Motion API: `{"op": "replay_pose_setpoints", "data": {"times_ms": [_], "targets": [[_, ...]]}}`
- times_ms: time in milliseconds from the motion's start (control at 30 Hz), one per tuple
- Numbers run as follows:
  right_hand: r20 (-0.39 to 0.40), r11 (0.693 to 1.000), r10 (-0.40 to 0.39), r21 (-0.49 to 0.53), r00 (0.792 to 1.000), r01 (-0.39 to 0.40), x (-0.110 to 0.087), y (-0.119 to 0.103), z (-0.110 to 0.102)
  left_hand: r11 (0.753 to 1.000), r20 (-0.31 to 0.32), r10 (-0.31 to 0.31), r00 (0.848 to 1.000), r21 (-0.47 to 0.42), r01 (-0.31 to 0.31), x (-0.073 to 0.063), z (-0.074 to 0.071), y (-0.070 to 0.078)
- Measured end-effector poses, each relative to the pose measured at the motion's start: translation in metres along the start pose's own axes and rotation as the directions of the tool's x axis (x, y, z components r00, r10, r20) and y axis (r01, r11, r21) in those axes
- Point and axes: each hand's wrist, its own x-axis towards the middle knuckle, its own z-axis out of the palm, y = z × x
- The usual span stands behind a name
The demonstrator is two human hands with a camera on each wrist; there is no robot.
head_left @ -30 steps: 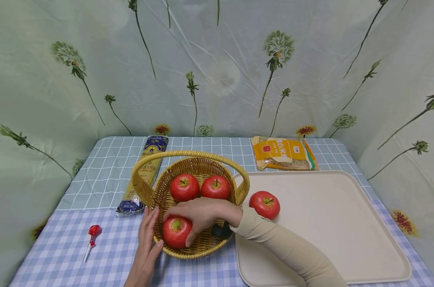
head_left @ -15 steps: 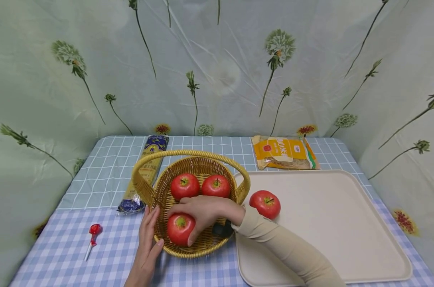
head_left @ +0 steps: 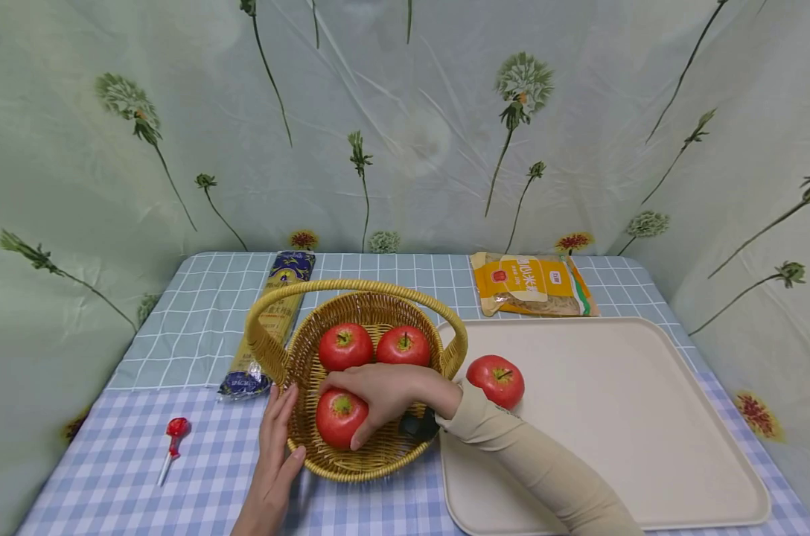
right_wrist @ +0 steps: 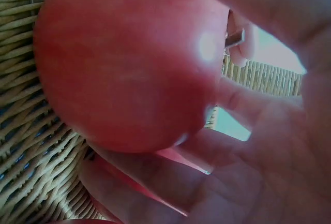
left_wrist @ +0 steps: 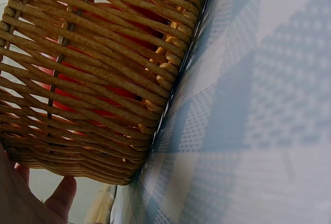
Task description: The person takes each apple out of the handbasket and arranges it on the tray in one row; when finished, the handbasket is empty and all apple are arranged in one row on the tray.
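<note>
A yellow-brown wicker basket [head_left: 298,420] with an arched handle [head_left: 358,286] stands on the cloth. My right hand [head_left: 391,391] reaches into it and grips a red apple [head_left: 341,419] between thumb and fingers. Up close, the right wrist view has this apple [right_wrist: 129,69] with the fingers curved round its side. Two more apples, one at left [head_left: 345,347] and one at right [head_left: 403,346], lie at the back of the basket. Against the basket's left outer side rests my left hand [head_left: 274,450], fingers fairly straight. In the left wrist view its fingers [left_wrist: 61,199] touch the woven wall.
Right of the basket lies a beige tray [head_left: 599,424] with another apple [head_left: 495,382] near its left edge. Behind the tray is an orange food packet [head_left: 532,286]. A spaghetti packet [head_left: 276,320] lies behind the basket's left side. A red lollipop [head_left: 175,439] lies at front left.
The right hand and its apple have shifted slightly right and back within the basket, away from the front left rim. The left hand has stayed in place.
</note>
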Motion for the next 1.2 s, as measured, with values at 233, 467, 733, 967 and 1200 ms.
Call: {"op": "replay_pose_setpoints", "data": {"times_ms": [233, 467, 733, 967, 1200], "targets": [[-0.031, 0.999, -0.01, -0.035, 0.999, 0.009, -0.001, 0.001, -0.001, 1.0, -0.016, -0.011, 1.0, -0.01, 0.01, 0.0, 0.0, 0.002], [-0.077, 1.0, -0.01, -0.029, 0.997, 0.007, -0.006, -0.001, -0.003, 1.0, 0.003, 0.006, 1.0, 0.016, -0.006, 0.0, 0.0, -0.002], [-0.16, 0.999, -0.036, -0.012, 0.986, 0.035, -0.019, -0.01, -0.007, 0.996, -0.008, 0.063, 0.998, 0.056, -0.063, 0.0, 0.001, -0.007], [-0.205, 0.997, -0.069, 0.008, 0.976, 0.072, -0.03, -0.016, -0.007, 0.996, -0.022, 0.073, 0.997, 0.054, -0.072, 0.0, 0.001, -0.007], [-0.285, 0.992, -0.112, 0.029, 0.952, 0.126, -0.037, -0.017, -0.004, 0.992, -0.047, 0.1, 0.994, 0.083, -0.096, 0.0, 0.002, -0.008]]}}
